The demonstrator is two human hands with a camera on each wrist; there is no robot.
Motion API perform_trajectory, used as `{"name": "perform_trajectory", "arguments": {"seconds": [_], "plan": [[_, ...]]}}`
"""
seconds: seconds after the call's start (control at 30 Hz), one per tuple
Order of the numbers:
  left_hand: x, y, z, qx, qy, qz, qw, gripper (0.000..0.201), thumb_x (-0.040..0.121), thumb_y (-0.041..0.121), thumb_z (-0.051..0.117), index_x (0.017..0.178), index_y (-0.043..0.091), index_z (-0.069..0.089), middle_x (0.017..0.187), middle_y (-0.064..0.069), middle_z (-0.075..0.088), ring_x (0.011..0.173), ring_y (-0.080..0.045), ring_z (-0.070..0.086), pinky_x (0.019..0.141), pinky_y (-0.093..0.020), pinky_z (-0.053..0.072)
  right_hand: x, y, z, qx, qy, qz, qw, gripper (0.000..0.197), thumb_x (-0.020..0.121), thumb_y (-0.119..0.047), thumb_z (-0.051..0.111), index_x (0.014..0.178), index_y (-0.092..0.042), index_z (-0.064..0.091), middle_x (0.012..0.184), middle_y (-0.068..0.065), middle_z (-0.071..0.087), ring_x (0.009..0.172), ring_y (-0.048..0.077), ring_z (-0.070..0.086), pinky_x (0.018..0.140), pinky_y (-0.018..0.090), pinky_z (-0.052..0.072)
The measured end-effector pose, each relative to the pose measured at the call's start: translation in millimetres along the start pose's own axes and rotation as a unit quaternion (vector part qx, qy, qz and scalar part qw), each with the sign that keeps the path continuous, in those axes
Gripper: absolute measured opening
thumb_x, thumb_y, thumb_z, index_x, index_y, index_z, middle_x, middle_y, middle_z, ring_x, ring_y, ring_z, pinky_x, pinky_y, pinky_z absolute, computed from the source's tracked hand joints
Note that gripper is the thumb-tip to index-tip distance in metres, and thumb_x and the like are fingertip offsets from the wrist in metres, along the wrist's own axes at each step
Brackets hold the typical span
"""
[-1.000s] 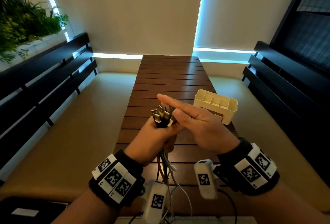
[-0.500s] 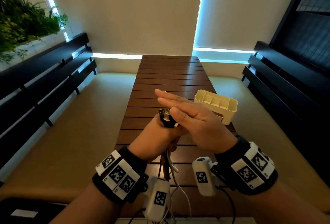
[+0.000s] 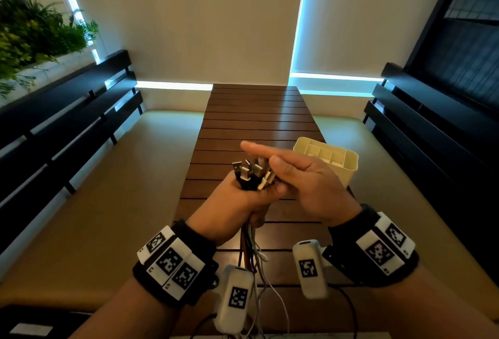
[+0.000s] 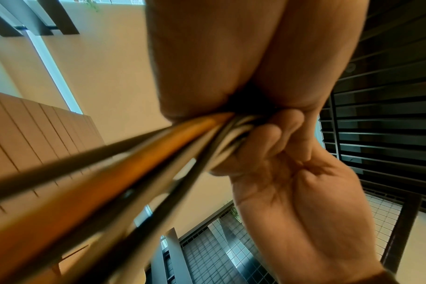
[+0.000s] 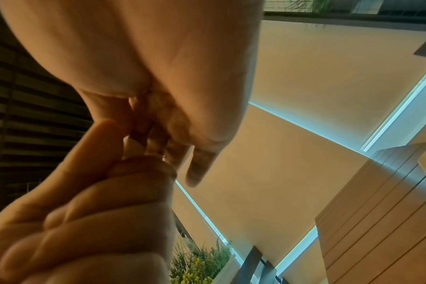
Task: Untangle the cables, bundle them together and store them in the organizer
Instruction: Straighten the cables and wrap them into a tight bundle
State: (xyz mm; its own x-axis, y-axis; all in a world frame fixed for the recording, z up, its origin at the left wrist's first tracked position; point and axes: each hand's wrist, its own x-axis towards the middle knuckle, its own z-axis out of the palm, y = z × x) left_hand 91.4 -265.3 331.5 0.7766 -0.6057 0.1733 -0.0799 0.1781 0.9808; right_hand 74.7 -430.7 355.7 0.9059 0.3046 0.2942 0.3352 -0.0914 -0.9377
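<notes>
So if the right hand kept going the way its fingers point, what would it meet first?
Nothing solid, as far as the head view shows. The right hand points left, fingers flat just above the cable plugs in the left hand's grip. It would likely skim them; depth is unclear.

Left hand (image 3: 237,201) fisted, right hand (image 3: 305,184) flat

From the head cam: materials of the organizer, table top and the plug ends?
Organizer: looks like moulded plastic, cream, smooth matte walls with thin dividers.
Table top: dark brown wooden slats, semi-gloss; it reflects light.
Plug ends: shiny metal shells in black or white housings, probably plastic, gripped in the left hand.
</notes>
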Motion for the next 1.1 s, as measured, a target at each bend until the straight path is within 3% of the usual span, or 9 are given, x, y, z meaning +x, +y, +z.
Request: {"name": "perform_trajectory", "arguments": {"seconds": [0.07, 0.13, 0.33, 0.5, 0.63, 0.73, 0.83, 0.97, 1.1], "plan": [[1, -2, -1, -0.008, 0.0, -0.006, 1.0, 0.019, 0.087, 0.024, 0.069, 0.076, 0.013, 0.06, 0.05, -0.001, 0.041, 0.045, -0.018, 0.04, 0.048, -0.027, 0.039, -1, -2, -1, -0.031, -0.019, 0.011, 0.999, 0.038, 0.104, -0.02, 0.043, 0.14, -0.018, 0.055, 0.128, 0.002, 0.067, 0.113, 0.015, 0.066, 0.099, 0.046, 0.052], [2, -4, -1, -0.013, -0.003, -0.014, 1.0, 0.019, 0.088, 0.021, 0.068, 0.075, 0.011, 0.058, 0.05, -0.002, 0.041, 0.044, -0.018, 0.04, 0.048, -0.027, 0.039, 0, -4, -3, -0.061, -0.019, 0.004, 0.998, 0.036, 0.104, -0.013, 0.044, 0.137, -0.015, 0.058, 0.132, -0.002, 0.065, 0.121, 0.012, 0.061, 0.102, 0.035, 0.05], [3, -2, -5, -0.012, -0.019, -0.033, 0.999, 0.018, 0.088, 0.016, 0.067, 0.08, 0.004, 0.055, 0.05, -0.002, 0.038, 0.043, -0.017, 0.039, 0.046, -0.025, 0.038, 2, -9, -8, -0.072, -0.022, -0.003, 0.997, 0.036, 0.104, -0.01, 0.045, 0.138, -0.013, 0.057, 0.123, 0.002, 0.07, 0.118, 0.014, 0.063, 0.1, 0.03, 0.049], [1, -3, -4, -0.007, -0.018, -0.039, 0.999, 0.016, 0.088, 0.016, 0.066, 0.076, 0.011, 0.057, 0.051, -0.002, 0.04, 0.044, -0.018, 0.04, 0.047, -0.026, 0.04, 3, -4, -7, -0.099, -0.037, 0.004, 0.994, 0.035, 0.103, -0.013, 0.047, 0.136, -0.019, 0.06, 0.133, -0.003, 0.064, 0.125, 0.011, 0.058, 0.107, 0.037, 0.047], [1, -4, -3, 0.002, -0.019, -0.044, 0.999, 0.025, 0.088, 0.017, 0.067, 0.074, 0.003, 0.052, 0.049, -0.002, 0.038, 0.043, -0.018, 0.038, 0.047, -0.025, 0.039, 6, -8, -10, -0.089, -0.043, -0.005, 0.995, 0.035, 0.104, -0.016, 0.045, 0.137, -0.015, 0.058, 0.129, -0.003, 0.067, 0.124, 0.013, 0.059, 0.107, 0.036, 0.045], [1, -2, -3, 0.008, -0.02, -0.054, 0.998, 0.028, 0.087, 0.016, 0.067, 0.073, 0.0, 0.05, 0.05, -0.004, 0.036, 0.043, -0.019, 0.037, 0.047, -0.025, 0.039, 9, -11, -11, -0.063, -0.055, -0.005, 0.997, 0.039, 0.105, -0.027, 0.038, 0.138, -0.018, 0.058, 0.137, -0.003, 0.061, 0.133, 0.016, 0.051, 0.115, 0.048, 0.036], [0, -1, -1, -0.001, -0.024, -0.056, 0.998, 0.024, 0.086, 0.016, 0.068, 0.075, 0.002, 0.052, 0.05, -0.002, 0.037, 0.044, -0.018, 0.037, 0.047, -0.026, 0.039, 11, -12, -9, -0.077, -0.085, 0.009, 0.993, 0.041, 0.104, -0.03, 0.034, 0.132, -0.017, 0.062, 0.143, -0.009, 0.056, 0.136, 0.006, 0.046, 0.116, 0.037, 0.035], [-3, -1, -1, -0.007, -0.01, -0.047, 0.999, 0.024, 0.087, 0.016, 0.069, 0.078, 0.0, 0.053, 0.051, -0.003, 0.036, 0.044, -0.018, 0.036, 0.047, -0.026, 0.038, 11, -10, -7, -0.047, -0.076, -0.008, 0.996, 0.04, 0.104, -0.028, 0.033, 0.129, -0.019, 0.062, 0.145, -0.01, 0.054, 0.139, 0.008, 0.044, 0.118, 0.045, 0.031], [-5, 0, -3, -0.027, 0.0, -0.038, 0.999, 0.031, 0.089, 0.013, 0.067, 0.062, 0.02, 0.054, 0.05, -0.001, 0.033, 0.042, -0.017, 0.034, 0.046, -0.025, 0.036, 10, -2, -9, 0.056, -0.002, -0.005, 0.998, 0.038, 0.1, -0.024, 0.039, 0.13, -0.02, 0.061, 0.141, -0.002, 0.059, 0.136, 0.017, 0.049, 0.115, 0.053, 0.034]]}}
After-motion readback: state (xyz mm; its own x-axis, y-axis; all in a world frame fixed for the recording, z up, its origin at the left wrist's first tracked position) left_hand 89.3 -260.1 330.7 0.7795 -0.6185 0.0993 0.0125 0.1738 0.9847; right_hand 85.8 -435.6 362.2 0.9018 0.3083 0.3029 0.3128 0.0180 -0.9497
